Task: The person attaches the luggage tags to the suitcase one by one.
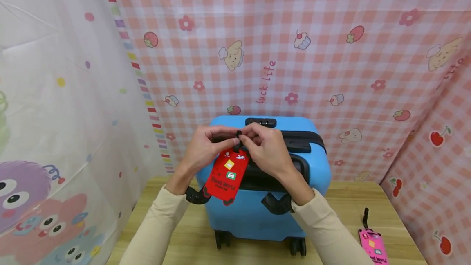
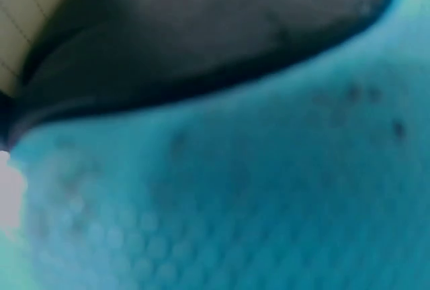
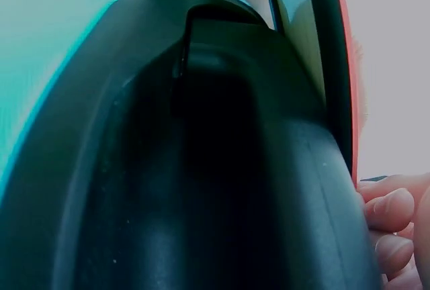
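Observation:
A red luggage tag (image 1: 224,179) with a black strap (image 1: 237,146) hangs in front of the top of a blue suitcase (image 1: 254,216). My left hand (image 1: 203,147) pinches the strap from the left between thumb and fingers. From the right, my right hand (image 1: 271,152) pinches the strap's upper end, its fingertips meeting the left ones. Behind the tag is the suitcase's black handle (image 1: 257,179), partly covered by my right hand. In the right wrist view, curled fingers (image 3: 393,213) show at the edge, beside the tag's thin red rim (image 3: 351,82).
A pink luggage tag (image 1: 373,246) with a black strap lies on the wooden table (image 1: 342,220) at the right. The suitcase stands on black wheels (image 1: 298,246), with a combination lock (image 1: 260,122) on its far top edge. Patterned cloth (image 1: 206,60) hangs behind.

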Action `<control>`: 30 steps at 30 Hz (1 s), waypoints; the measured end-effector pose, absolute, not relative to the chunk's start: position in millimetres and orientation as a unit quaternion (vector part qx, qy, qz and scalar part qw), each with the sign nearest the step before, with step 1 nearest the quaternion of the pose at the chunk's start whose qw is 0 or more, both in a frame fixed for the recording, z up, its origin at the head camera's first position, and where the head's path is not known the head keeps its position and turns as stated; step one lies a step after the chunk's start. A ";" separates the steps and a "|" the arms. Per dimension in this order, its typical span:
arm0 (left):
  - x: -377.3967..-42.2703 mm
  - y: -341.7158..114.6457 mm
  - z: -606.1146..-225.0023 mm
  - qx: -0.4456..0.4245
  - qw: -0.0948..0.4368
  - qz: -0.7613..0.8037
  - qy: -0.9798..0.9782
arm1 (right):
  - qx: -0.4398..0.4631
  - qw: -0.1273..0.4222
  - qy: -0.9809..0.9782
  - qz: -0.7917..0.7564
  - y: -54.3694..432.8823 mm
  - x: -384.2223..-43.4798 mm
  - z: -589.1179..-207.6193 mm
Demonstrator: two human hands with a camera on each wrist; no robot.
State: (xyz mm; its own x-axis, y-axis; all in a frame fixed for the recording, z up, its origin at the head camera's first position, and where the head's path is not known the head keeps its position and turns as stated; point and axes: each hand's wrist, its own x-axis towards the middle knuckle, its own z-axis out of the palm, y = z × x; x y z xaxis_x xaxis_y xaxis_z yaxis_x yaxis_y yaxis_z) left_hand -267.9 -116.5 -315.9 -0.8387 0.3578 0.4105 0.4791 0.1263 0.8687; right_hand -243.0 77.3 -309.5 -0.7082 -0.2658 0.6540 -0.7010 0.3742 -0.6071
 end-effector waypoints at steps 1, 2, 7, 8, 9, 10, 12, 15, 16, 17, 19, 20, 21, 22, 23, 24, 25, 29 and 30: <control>-267.0 -116.4 -315.8 -0.280 0.053 -0.599 -0.749 | 0.306 0.230 -0.794 0.472 77.5 -242.4 -309.6; -266.1 -116.4 -315.8 -0.278 0.055 -0.599 -0.749 | 0.308 0.229 -0.792 0.476 77.6 -241.9 -309.8; -264.1 -115.2 -316.8 -0.273 0.062 -0.602 -0.748 | 0.308 0.222 -0.788 0.484 78.2 -241.1 -310.3; -263.8 -114.9 -317.0 -0.273 0.064 -0.602 -0.748 | 0.308 0.220 -0.788 0.486 78.5 -241.0 -310.3; -263.6 -114.5 -317.1 -0.273 0.066 -0.603 -0.747 | 0.308 0.218 -0.787 0.489 78.7 -241.0 -310.3; -263.3 -114.2 -317.3 -0.274 0.068 -0.604 -0.746 | 0.309 0.216 -0.785 0.492 78.8 -241.0 -310.2; -262.8 -113.7 -317.5 -0.274 0.072 -0.606 -0.743 | 0.311 0.212 -0.781 0.498 79.3 -241.0 -310.3; -262.8 -113.1 -318.2 -0.277 0.078 -0.609 -0.739 | 0.314 0.209 -0.777 0.505 79.8 -240.9 -310.2; -262.4 -112.8 -318.4 -0.279 0.080 -0.610 -0.738 | 0.315 0.208 -0.776 0.505 80.0 -240.6 -310.1; -261.9 -112.5 -318.4 -0.280 0.081 -0.611 -0.736 | 0.315 0.207 -0.776 0.506 80.1 -240.2 -310.0; -260.6 -112.2 -318.4 -0.280 0.081 -0.611 -0.736 | 0.315 0.207 -0.776 0.506 80.0 -239.8 -309.9; -260.1 -112.3 -318.6 -0.280 0.080 -0.611 -0.736 | 0.316 0.206 -0.776 0.505 79.7 -240.0 -310.1; -259.4 -112.4 -318.6 -0.279 0.079 -0.611 -0.737 | 0.318 0.206 -0.776 0.504 79.6 -239.8 -310.0; -258.7 -112.4 -318.5 -0.278 0.077 -0.610 -0.738 | 0.319 0.206 -0.776 0.503 79.5 -240.0 -310.3; -258.3 -112.5 -318.8 -0.276 0.076 -0.610 -0.739 | 0.321 0.207 -0.776 0.501 79.5 -240.1 -310.6; -258.0 -112.5 -319.1 -0.273 0.074 -0.609 -0.741 | 0.323 0.207 -0.776 0.500 79.5 -240.2 -310.7; -257.5 -112.4 -319.3 -0.271 0.073 -0.607 -0.743 | 0.325 0.208 -0.776 0.499 79.6 -240.1 -310.9; -255.7 -111.2 -319.7 -0.272 0.077 -0.607 -0.743 | 0.329 0.209 -0.777 0.495 80.2 -239.0 -310.3; -255.3 -110.9 -319.9 -0.272 0.080 -0.606 -0.743 | 0.330 0.209 -0.776 0.495 80.1 -238.7 -309.9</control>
